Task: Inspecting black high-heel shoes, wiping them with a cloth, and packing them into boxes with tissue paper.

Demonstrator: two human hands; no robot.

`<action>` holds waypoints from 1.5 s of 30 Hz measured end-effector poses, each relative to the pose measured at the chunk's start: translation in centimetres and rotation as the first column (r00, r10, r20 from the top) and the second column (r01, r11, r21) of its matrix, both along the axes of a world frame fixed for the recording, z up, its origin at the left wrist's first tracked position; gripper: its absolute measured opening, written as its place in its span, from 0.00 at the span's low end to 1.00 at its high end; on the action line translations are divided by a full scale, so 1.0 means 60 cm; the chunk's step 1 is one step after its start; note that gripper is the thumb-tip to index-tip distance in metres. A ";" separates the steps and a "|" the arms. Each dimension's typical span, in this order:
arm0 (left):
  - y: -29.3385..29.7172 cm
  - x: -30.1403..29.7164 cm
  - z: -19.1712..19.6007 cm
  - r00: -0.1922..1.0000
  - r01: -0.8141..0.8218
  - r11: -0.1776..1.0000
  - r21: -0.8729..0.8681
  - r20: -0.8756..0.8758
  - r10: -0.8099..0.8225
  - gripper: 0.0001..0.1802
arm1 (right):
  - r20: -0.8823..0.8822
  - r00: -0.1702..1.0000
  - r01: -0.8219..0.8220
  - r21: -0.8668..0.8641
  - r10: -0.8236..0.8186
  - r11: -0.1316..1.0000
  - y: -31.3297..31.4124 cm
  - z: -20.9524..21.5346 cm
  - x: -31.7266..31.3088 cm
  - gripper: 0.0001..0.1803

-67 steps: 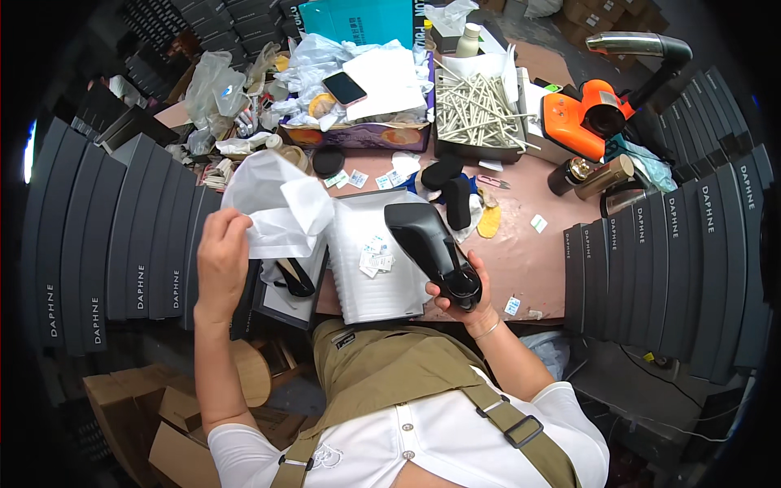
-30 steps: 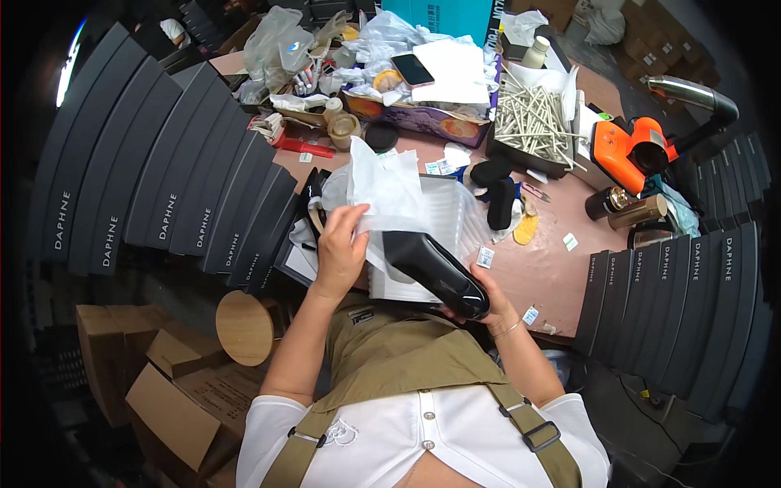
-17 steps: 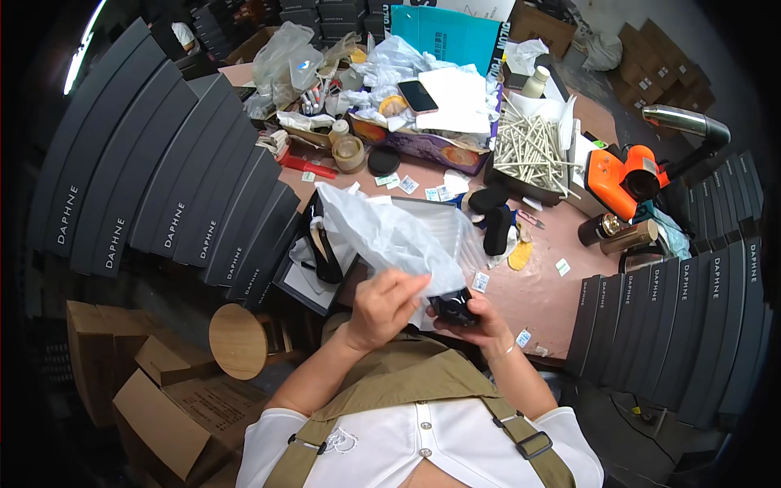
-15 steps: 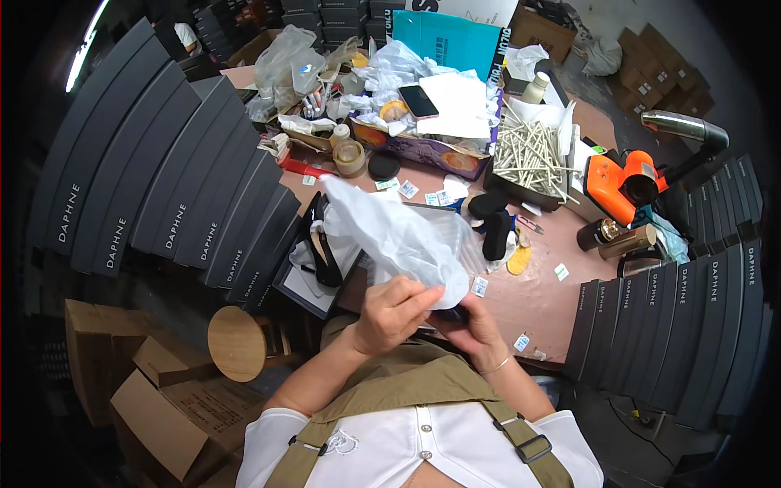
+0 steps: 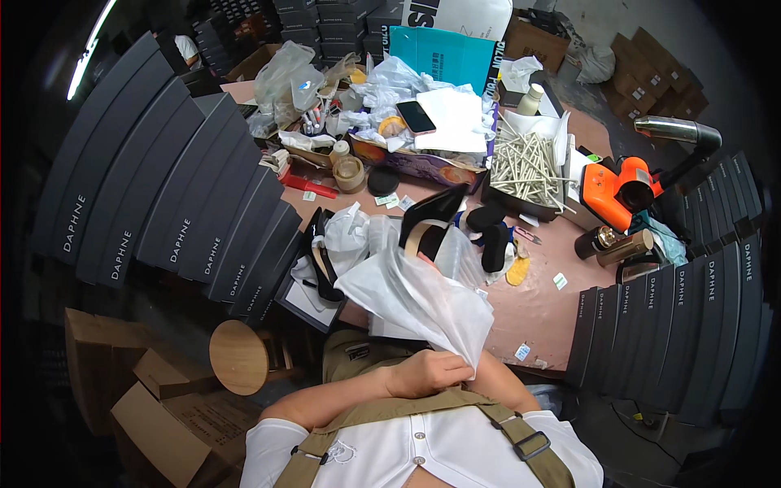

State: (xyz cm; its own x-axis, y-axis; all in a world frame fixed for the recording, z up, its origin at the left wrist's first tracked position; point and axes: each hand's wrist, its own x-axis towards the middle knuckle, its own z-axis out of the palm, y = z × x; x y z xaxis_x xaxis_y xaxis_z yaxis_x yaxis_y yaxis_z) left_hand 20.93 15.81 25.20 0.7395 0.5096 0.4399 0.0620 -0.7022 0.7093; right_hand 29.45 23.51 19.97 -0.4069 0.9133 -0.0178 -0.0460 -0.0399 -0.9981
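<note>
A black pointed-toe shoe (image 5: 434, 213) with a pale inside stands out above the middle of the table. Below it hangs a thin white wrapping sheet (image 5: 419, 297), paper or soft cloth, draped over my right forearm. My left hand (image 5: 429, 372) is closed, pinching the sheet's lower corner close to my chest. The sheet hides most of my right hand (image 5: 425, 259); only a bit of finger shows against the shoe, which it appears to hold. At left, another black shoe (image 5: 324, 268) lies on its side in an open grey shoe box (image 5: 303, 313), beside crumpled white tissue (image 5: 348, 232).
Stacked grey shoe boxes (image 5: 138, 175) rise at left, more boxes (image 5: 675, 325) at right. Behind stand a box of white sticks (image 5: 529, 167), a carton of crumpled paper (image 5: 423, 167) with a phone (image 5: 416, 117), and an orange tool (image 5: 606, 195). Black pads (image 5: 494, 246) lie right of the shoe.
The shoe's pointed toe has come into sight, raised above the sheet. My left hand has drawn the sheet down toward my chest, and the sheet now covers my right hand.
</note>
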 end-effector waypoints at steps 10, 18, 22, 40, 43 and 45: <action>-0.025 -0.101 -0.039 0.993 -0.095 0.767 -0.634 -0.112 0.031 0.14 | 0.213 0.972 -0.119 0.098 0.096 0.988 -0.023 0.012 -0.008 0.26; -0.006 -0.196 -0.166 0.444 0.169 -0.032 -0.985 0.047 0.895 0.30 | 0.351 0.915 -0.242 0.080 0.200 0.967 -0.022 0.038 0.024 0.26; 0.063 -0.208 -0.188 0.256 0.339 0.061 -0.939 0.154 0.954 0.25 | 0.400 0.879 -0.365 0.211 0.261 0.907 -0.011 0.048 0.034 0.26; 0.058 -0.141 -0.116 0.346 0.104 0.068 -0.992 0.100 0.933 0.20 | 0.355 0.898 -0.411 0.464 0.260 0.785 -0.043 0.017 0.058 0.29; 0.042 -0.134 -0.118 0.323 -0.040 0.142 -0.989 0.122 0.938 0.18 | 0.432 0.890 -0.308 0.335 0.145 0.890 -0.104 -0.056 0.065 0.31; 0.061 -0.155 -0.133 0.252 -0.124 0.184 -0.975 0.149 0.956 0.18 | 0.301 0.946 -0.211 0.280 0.123 0.937 -0.109 -0.051 0.077 0.31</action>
State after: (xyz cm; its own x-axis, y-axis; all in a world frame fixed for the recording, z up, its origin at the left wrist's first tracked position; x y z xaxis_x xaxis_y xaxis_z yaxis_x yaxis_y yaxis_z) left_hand 11.61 19.47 17.23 -0.2989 0.9010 -0.3143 -0.5779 0.0911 0.8110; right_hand 34.05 16.94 16.91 -0.5727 0.8114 0.1169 0.2118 0.2842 -0.9351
